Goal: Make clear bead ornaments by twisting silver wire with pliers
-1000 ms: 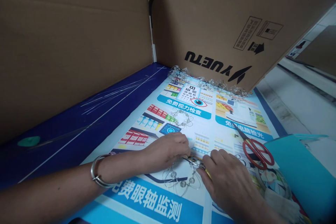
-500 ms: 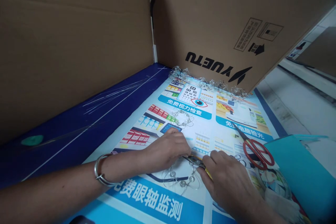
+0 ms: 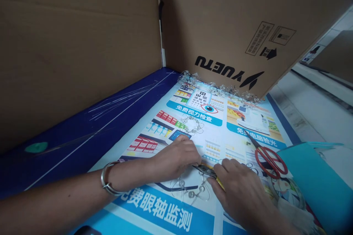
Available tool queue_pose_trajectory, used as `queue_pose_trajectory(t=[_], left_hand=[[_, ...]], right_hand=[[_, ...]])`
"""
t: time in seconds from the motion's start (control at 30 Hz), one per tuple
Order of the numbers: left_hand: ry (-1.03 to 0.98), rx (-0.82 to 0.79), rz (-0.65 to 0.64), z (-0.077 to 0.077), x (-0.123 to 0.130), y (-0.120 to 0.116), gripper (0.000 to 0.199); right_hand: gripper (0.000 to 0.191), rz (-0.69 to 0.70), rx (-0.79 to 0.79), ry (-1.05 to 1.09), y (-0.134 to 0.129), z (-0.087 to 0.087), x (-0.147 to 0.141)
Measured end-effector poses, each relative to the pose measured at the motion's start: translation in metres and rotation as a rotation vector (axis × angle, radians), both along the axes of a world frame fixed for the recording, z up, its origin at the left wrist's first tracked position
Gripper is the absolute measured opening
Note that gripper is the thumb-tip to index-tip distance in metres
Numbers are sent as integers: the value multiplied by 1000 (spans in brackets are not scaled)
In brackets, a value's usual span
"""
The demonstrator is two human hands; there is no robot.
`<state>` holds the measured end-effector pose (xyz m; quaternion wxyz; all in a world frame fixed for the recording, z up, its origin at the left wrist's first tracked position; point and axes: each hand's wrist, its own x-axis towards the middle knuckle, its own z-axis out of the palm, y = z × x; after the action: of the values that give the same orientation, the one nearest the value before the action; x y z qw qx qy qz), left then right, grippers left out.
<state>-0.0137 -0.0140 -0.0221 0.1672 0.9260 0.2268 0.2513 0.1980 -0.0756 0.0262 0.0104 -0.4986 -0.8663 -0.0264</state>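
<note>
My right hand [image 3: 238, 185] is closed around yellow-handled pliers [image 3: 206, 170]. Their metal jaws point left and reach the fingertips of my left hand [image 3: 176, 156]. That hand is closed in a pinch at the jaws, on the wire of a beaded wire ring [image 3: 192, 194]; the exact grip spot is hidden by the fingers. The ring has clear round beads and thin wire loops, and lies on the printed poster just below the pliers. A second beaded wire ring [image 3: 191, 125] lies flat on the poster beyond my left hand.
Brown cardboard panels [image 3: 217, 18] stand at the back and left. Along their foot runs a row of clear beaded wire pieces [image 3: 220, 89]. Red-handled scissors [image 3: 271, 161] and a teal folder-like item [image 3: 314, 176] lie at right. Loose straight wires [image 3: 118, 99] lie on the blue strip.
Both hands and the pliers hold nearly the same place. The whole view has shifted very slightly.
</note>
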Motion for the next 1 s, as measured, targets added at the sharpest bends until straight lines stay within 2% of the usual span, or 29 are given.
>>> queue_pose_trajectory(t=[0.1,0.17,0.27,0.37,0.57,1.0], left_hand=[[-29,-35,14,0,-2,2,20],[-49,-49,12,1,-3,3,21],[-73,-62,-5,3,-4,3,22],[-85,-88,-2,5,-4,2,15],[-76,-90,-19,8,-4,2,16],[-48,-28,-38,6,-3,2,21]], right_hand=[[12,68,-18,46,4,14,12],[15,119,-101,92,9,22,23],[19,74,-125,167,18,26,33],[20,20,-121,133,24,19,34],[17,69,-155,78,24,3,22],[17,147,-67,38,26,-7,17]])
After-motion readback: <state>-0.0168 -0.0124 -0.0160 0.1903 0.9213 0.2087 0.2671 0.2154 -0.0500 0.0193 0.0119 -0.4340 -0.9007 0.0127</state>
